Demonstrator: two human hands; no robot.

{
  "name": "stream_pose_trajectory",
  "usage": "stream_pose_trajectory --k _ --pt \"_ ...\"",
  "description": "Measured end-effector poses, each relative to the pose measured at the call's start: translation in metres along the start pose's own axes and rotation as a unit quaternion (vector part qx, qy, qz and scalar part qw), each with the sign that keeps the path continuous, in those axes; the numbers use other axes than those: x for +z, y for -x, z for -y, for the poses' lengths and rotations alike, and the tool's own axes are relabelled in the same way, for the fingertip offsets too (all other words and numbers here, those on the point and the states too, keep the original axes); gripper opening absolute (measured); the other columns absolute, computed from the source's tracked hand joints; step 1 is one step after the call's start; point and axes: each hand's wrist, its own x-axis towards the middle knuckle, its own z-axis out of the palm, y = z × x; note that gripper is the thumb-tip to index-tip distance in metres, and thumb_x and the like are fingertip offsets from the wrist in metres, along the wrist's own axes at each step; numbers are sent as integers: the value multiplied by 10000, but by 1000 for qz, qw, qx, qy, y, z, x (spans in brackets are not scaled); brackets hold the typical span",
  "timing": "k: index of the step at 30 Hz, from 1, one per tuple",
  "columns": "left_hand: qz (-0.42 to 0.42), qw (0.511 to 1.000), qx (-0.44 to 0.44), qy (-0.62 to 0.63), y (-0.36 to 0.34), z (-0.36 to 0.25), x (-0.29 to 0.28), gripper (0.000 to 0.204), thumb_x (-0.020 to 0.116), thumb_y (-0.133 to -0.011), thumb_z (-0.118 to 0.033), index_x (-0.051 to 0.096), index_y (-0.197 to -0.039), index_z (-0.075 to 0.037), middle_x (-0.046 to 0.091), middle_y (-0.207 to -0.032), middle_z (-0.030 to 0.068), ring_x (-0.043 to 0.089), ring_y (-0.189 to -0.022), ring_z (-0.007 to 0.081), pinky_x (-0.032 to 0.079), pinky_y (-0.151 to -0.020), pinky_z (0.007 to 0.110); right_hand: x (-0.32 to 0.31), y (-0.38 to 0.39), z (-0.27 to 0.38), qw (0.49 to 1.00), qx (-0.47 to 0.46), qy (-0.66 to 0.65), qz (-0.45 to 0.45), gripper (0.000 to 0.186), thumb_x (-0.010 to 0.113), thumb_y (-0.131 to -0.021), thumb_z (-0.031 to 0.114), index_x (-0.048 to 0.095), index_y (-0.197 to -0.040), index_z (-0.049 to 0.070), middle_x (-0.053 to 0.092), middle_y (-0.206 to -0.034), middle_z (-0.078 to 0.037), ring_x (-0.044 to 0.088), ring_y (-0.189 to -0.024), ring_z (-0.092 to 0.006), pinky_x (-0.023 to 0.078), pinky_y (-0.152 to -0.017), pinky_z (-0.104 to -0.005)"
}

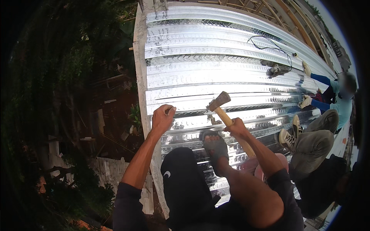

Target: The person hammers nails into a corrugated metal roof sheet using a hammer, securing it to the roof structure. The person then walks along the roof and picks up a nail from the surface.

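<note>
My right hand [237, 129] is wrapped round the pale wooden handle of a hatchet [219, 102]. Its worn, rusty head points up and away, above the ribbed metal sheets [189, 73]. My left hand [163, 117] is near the left edge of the sheeting, with thumb and fingers pinched together. What it holds, if anything, is too small to make out. Between my two hands, one of my feet in a grey sandal [216, 144] rests on the shiny metal.
Along the left runs a concrete edge [141, 77], with a drop to trees and a corrugated roof [115, 169] below. A power tool [278, 70] with a black cord lies on the sheets. At right a co-worker's gloved hands [305, 101] touch the metal; another person's shoes [287, 139] are close by.
</note>
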Motion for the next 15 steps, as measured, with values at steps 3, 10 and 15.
stream_pose_trajectory --k 3,10,15 --pt "156 987 33 13 -43 -53 47 454 655 -942 -375 727 -1139 27 748 -1012 186 700 -938 255 527 -861 381 5 -9 22 994 -11 -107 -20 352 817 -743 189 709 -851 -129 694 -687 -146 665 -546 -195 528 -516 -334" --pt "267 951 33 -153 -72 -87 153 466 600 -918 -372 719 -1167 4 733 -1049 254 709 -999 361 536 -898 418 20 -55 36 969 -47 -236 -61 452 763 -838 396 755 -907 -50 735 -768 -103 706 -709 -171 531 -614 -333" --pt "313 944 42 -97 -82 -42 185 469 624 -944 -340 696 -1186 56 751 -1015 224 748 -832 290 576 -786 399 18 -26 2 984 -89 -3 -156 639 672 -875 537 641 -1141 -42 698 -1030 -265 684 -979 -422 532 -874 -481"
